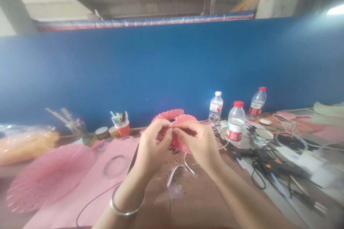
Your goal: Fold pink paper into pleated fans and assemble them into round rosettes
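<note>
A pleated pink-red paper piece (185,146) is held up above the middle of the brown table. My left hand (157,141), with a silver bangle on its wrist, pinches it near its centre. From the right, my right hand (199,141) pinches at the same spot, fingertips touching those of my left hand. The fingers hide the exact point of contact. Under the hands, thin white strips (176,174) lie on the table among small dark specks. A large round pleated pink paper fan (51,175) rests at the left.
Plastic bottles (235,123) stand at the right, beside black glue guns (279,168), cables and a white power strip (298,158). An orange-white cup of pens (123,128) and jars (102,132) stand back left. Pink sheets (94,189) cover the left table; a blue partition (161,64) rises behind.
</note>
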A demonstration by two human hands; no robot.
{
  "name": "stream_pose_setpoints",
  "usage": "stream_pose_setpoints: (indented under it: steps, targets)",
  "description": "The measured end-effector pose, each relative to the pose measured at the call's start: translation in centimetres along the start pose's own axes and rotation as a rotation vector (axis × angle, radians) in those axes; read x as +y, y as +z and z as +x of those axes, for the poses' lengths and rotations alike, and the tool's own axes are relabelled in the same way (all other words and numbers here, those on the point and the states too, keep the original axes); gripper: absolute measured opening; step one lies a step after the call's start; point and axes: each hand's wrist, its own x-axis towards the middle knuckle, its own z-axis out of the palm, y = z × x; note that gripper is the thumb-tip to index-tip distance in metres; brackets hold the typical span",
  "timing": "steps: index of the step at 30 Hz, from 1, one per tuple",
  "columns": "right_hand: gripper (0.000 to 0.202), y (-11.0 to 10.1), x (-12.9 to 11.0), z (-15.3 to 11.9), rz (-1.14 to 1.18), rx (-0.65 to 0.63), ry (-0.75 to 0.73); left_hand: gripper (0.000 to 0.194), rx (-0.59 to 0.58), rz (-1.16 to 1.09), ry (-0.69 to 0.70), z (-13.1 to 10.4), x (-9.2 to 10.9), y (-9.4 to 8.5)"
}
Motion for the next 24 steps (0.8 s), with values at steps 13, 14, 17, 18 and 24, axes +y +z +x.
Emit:
stream_pose_setpoints:
  steps: [13,14,17,18,24]
  targets:
    - [0.012,1.0,0.5,-0.4,0.031,0.084,0.027,0.01,-0.003,-0.067,-0.016,-0.2,-0.1,0.6]
    - [0.012,1.1,0.6,-0.4,0.034,0.088,0.03,0.009,0.0,-0.079,-0.023,-0.2,-0.2,0.6]
    - [0.011,1.3,0.7,-0.5,0.048,0.097,0.039,0.008,0.014,-0.083,-0.031,-0.2,-0.2,0.7]
    - [0.011,1.3,0.8,-0.5,0.056,0.1,0.043,0.008,0.019,-0.08,-0.032,-0.2,-0.2,0.8]
    - [0.011,1.3,0.9,-0.5,0.082,0.1,0.05,0.009,0.036,-0.079,-0.049,-0.2,-0.1,0.8]
